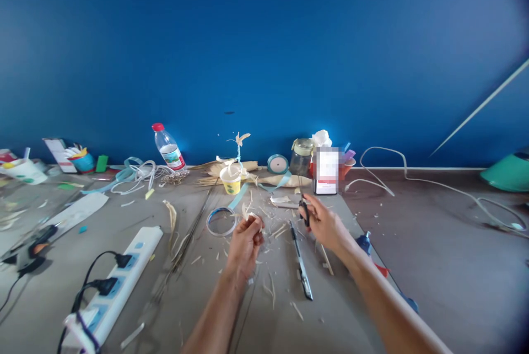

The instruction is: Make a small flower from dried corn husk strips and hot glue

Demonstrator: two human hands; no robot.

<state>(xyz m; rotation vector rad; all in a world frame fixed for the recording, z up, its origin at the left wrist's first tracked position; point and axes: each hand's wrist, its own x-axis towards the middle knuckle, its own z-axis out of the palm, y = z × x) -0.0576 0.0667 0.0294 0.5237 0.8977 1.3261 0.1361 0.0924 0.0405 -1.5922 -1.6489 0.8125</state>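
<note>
My left hand (247, 237) is closed, its fingertips pinched on a small pale piece of dried husk (245, 212) that sticks up above them. My right hand (326, 226) is wrapped round the dark handles of a pair of scissors (305, 212), whose blades point away from me. Between the two hands, nearer to me, lies a black-and-clear pen (301, 261). Left of my left hand a roll of tape (221, 222) rests on the table. Beyond it, a yellow paper cup (230, 182) holds a thin blue-wrapped stem with a pale husk flower (241, 138) on top.
A white power strip (131, 266) with black plugs and a glue gun (31, 249) lie on the left. At the back stand a tilted bottle (168, 148), a ribbon spool (277, 164), a glass jar (301, 156) and a phone (326, 172). Husk scraps litter the table.
</note>
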